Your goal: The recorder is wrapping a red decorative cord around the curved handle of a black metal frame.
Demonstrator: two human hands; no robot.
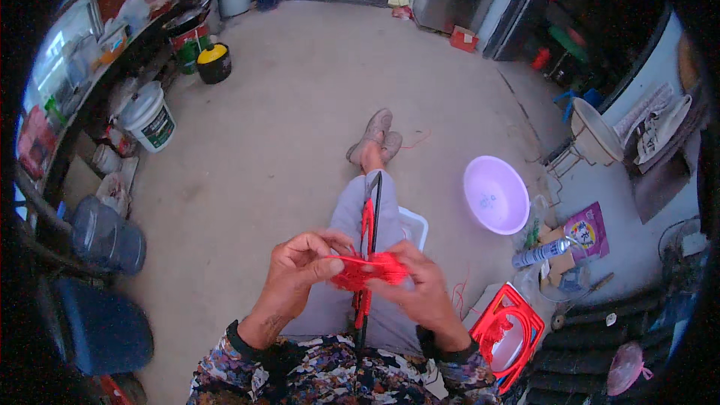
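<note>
Over my lap, a piece of red cord work point(354, 273) is stretched between my two hands. My left hand point(300, 264) pinches its left end between thumb and fingers. The fingers of my right hand point(417, 282) close on its right end and are slightly blurred. Just behind the cord work, a thin black frame point(377, 206) stands lengthwise along my legs, with more red cord point(366, 229) wound on it. The frame's middle is hidden by the cord work and my hands. Fine detail of the knots cannot be made out.
On my right stands a red basket point(537, 328) holding a pale bowl and red cord. Beyond it are a purple basin point(496, 195) and a spray can point(541, 253). A white bucket point(148, 116), a black-and-yellow pot point(214, 64) and a water jug point(107, 234) line the left side.
</note>
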